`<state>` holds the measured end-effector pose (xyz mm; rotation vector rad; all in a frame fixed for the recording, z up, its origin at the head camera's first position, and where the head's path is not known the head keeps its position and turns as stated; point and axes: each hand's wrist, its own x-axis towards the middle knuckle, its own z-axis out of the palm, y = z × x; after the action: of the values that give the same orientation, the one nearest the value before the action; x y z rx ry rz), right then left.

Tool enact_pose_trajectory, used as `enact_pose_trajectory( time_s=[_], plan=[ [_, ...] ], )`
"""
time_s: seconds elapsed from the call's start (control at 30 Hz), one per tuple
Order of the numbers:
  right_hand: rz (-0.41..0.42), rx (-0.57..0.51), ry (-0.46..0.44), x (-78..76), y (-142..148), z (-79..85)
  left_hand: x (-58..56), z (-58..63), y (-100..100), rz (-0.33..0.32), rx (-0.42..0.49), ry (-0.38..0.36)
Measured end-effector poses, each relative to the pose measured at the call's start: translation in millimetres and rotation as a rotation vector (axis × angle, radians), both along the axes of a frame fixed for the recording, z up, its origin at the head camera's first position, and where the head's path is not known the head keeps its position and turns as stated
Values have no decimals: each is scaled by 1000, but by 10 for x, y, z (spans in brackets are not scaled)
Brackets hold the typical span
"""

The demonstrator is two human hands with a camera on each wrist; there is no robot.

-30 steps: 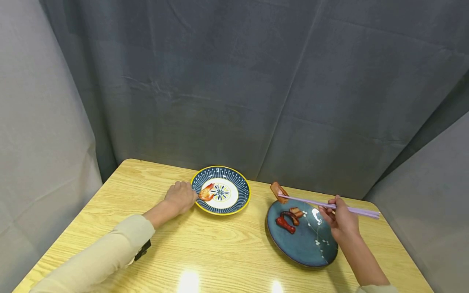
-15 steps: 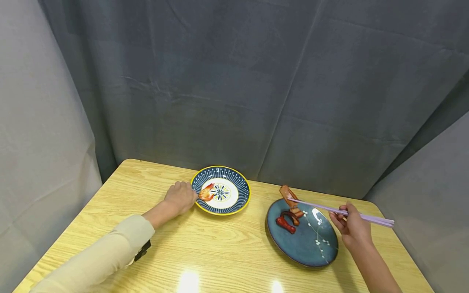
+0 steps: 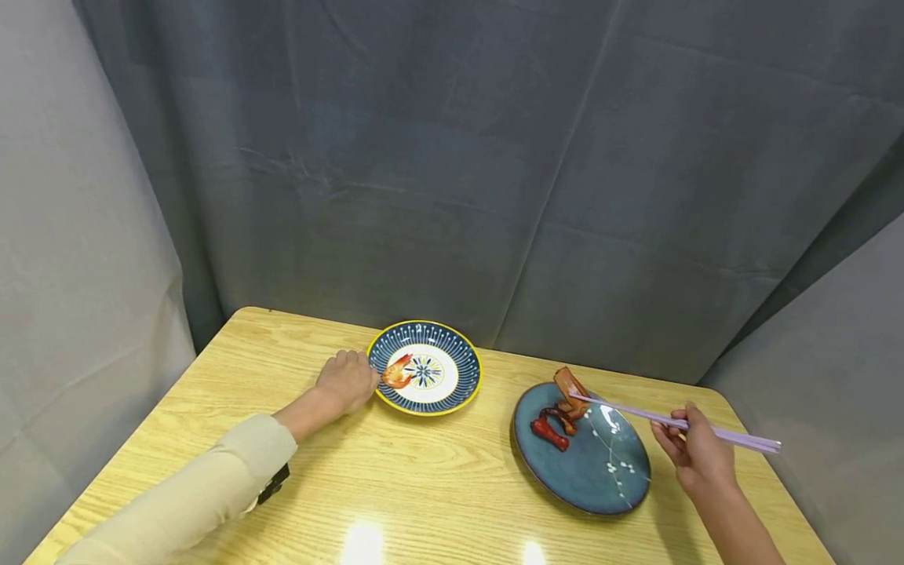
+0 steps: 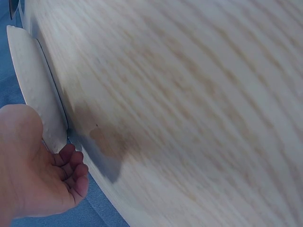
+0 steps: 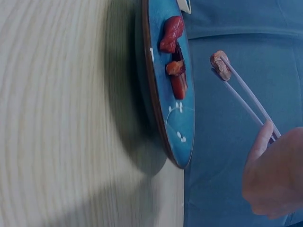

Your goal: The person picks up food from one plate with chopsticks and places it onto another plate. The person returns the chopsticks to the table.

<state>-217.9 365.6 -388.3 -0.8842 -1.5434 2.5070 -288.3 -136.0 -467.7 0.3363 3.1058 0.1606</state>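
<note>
In the head view my left hand pinches the left rim of a yellow-edged patterned plate. The left wrist view shows its fingers curled under the rim of that plate. A shrimp lies on the plate near them. My right hand holds purple chopsticks, whose tips grip a brown piece of meat. That piece is raised over the far edge of a dark blue plate, clear of the plate in the right wrist view.
On the blue plate lie a red drumstick, a dark curved piece and another brown piece, mostly hidden behind the held one in the head view. Behind the wooden table hangs a grey curtain.
My right hand has moved right and toward me, bringing the chopsticks and the meat from beyond the blue plate's far left edge to over its far edge. The left hand stays put.
</note>
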Motion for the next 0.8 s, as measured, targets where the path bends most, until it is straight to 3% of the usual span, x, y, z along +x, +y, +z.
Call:
enact_pose_trajectory(
  time_s=[0.47,0.8],
  plan=[
    [-22,53,-15,59,232,-71,-1,4,-4,-20,-39,9],
    [-41,66,-45,134,326,-180,-7,-11,-4,-3,-16,13]
  ],
)
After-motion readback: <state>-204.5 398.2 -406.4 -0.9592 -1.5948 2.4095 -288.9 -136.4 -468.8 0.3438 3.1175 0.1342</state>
